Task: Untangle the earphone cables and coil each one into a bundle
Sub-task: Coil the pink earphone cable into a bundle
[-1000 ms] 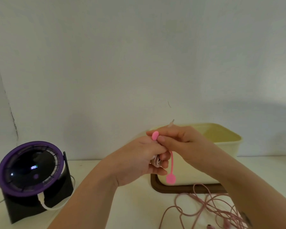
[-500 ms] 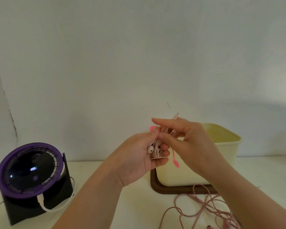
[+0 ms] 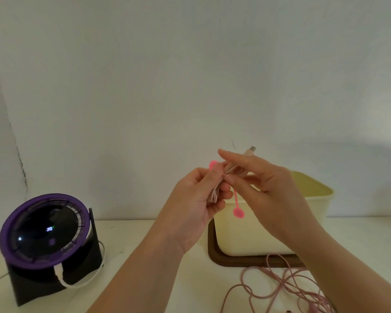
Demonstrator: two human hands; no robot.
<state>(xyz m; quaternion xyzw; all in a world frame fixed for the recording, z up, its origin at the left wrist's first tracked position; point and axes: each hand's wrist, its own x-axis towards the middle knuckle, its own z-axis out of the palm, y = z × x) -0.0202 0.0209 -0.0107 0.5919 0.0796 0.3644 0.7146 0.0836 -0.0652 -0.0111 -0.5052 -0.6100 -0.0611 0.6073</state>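
While left hand (image 3: 190, 211) gripped the earphone bundle (image 3: 213, 195), right hand (image 3: 273, 195) pinched it. Pink tie (image 3: 238, 212) dangled again before cream bin (image 3: 314, 199): unfastened.

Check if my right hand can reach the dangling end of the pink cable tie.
Probably yes: the pink cable tie hangs free below the right hand, nothing between; the left hand grips the earphone bundle.

Matt cream plastic bin (image 3: 269, 231), glossy black-faced fan (image 3: 43, 231) — coiled earphone cable (image 3: 214, 196) smooth, pink, rubbery-looking.
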